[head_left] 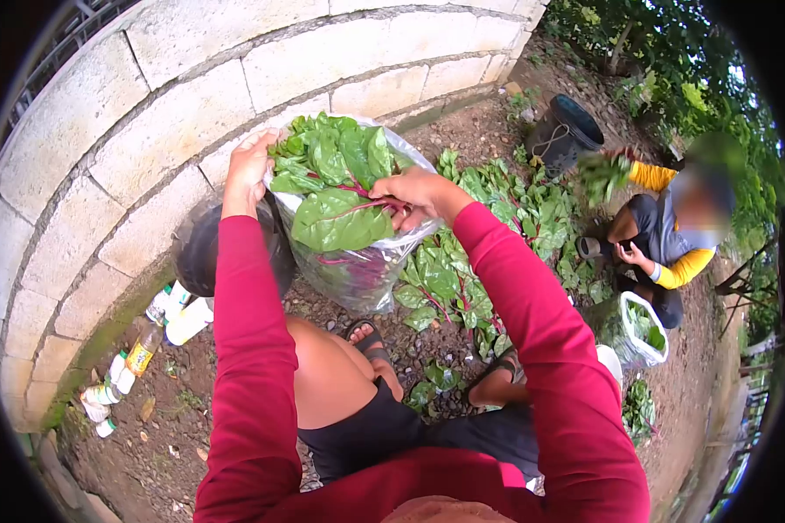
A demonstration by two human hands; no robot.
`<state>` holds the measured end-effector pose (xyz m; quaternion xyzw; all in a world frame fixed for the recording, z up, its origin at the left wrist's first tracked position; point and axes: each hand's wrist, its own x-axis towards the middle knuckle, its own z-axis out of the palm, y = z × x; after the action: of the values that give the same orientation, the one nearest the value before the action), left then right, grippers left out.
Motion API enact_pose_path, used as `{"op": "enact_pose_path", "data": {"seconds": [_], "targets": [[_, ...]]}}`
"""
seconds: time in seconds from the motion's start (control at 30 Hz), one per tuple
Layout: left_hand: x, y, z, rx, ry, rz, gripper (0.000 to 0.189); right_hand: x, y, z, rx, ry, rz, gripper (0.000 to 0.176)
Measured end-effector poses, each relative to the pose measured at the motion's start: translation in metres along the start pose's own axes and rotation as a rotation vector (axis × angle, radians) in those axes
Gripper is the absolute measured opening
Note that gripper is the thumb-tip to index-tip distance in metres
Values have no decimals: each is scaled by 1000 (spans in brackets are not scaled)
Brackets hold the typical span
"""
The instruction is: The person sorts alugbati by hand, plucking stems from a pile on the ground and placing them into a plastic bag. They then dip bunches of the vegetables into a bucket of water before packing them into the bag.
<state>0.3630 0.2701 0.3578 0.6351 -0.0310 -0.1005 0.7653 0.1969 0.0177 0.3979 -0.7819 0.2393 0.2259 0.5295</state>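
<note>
A clear plastic bag (344,283) stands on the ground before me, stuffed with leafy greens on purple-red stems. My left hand (250,166) is closed on the bag's rim at its left side. Across the bag's mouth, my right hand (417,193) grips a bunch of the leafy greens (344,218) by the stems, with the broad leaves pointing left. More greens (331,148) fill the top of the bag behind this bunch. The bag's lower contents show only dimly through the plastic.
A dark bucket (202,253) stands left of the bag, by the block wall (192,96). Plastic bottles (144,349) lie along the wall. Loose greens (445,270) spread over the soil. At right, a co-worker (663,227) holds greens near another bag (632,331) and a black bucket (567,131).
</note>
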Motion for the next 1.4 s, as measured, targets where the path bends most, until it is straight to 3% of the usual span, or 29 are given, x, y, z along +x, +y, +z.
{"op": "enact_pose_path", "data": {"seconds": [0.03, 0.13, 0.17, 0.3, 0.4, 0.43, 0.53, 0.6, 0.7, 0.8, 0.97, 1.1, 1.17, 1.23, 1.3, 1.4], "targets": [[1, -2, 3, -2, 6, 63, 22, -4, -3, 0, -63, 19, -75, 52], [2, -1, -3, 128, 1, 114, 22, -15, -11, -2, -494, 242, -264, 59], [1, 0, -3, 98, 8, 121, 22, -8, -2, 1, -747, 470, -535, 73], [-6, 3, -2, 108, 51, 201, 21, -26, -3, 3, -776, 534, -686, 89], [-7, 3, -6, 127, 67, 188, 23, -36, -1, 22, -1100, 542, -943, 81], [-6, 2, -8, 155, 69, 172, 23, -47, -6, 33, -1171, 427, -821, 80], [1, -6, -20, 192, 44, 114, 27, -28, 3, 35, -1176, 291, -746, 80], [4, -14, -30, 157, -1, 70, 31, -5, 9, 22, -998, 291, -772, 75], [-37, 16, -21, 243, 4, -232, 39, 17, 18, 12, -799, 295, -825, 63], [-51, 9, -26, 144, -124, -274, 44, 23, 19, 11, -753, 298, -809, 60], [-70, 28, -16, -72, -288, -141, 27, 24, 15, 13, -738, 280, -724, 53], [-55, 23, -22, -257, -150, -105, 13, 20, 1, 20, -773, 199, -596, 54], [-52, 23, -21, -337, -59, -118, 11, 11, 11, 40, -1093, 258, -668, 56], [-54, 23, -20, -270, -58, -85, 11, 17, 25, 67, -1259, 308, -724, 62], [-67, 32, -15, -129, -83, -46, 11, -4, 29, 69, -1164, 293, -731, 63], [-63, 31, -12, 139, 61, 22, 13, -30, 16, 48, -966, 181, -734, 64]]}}
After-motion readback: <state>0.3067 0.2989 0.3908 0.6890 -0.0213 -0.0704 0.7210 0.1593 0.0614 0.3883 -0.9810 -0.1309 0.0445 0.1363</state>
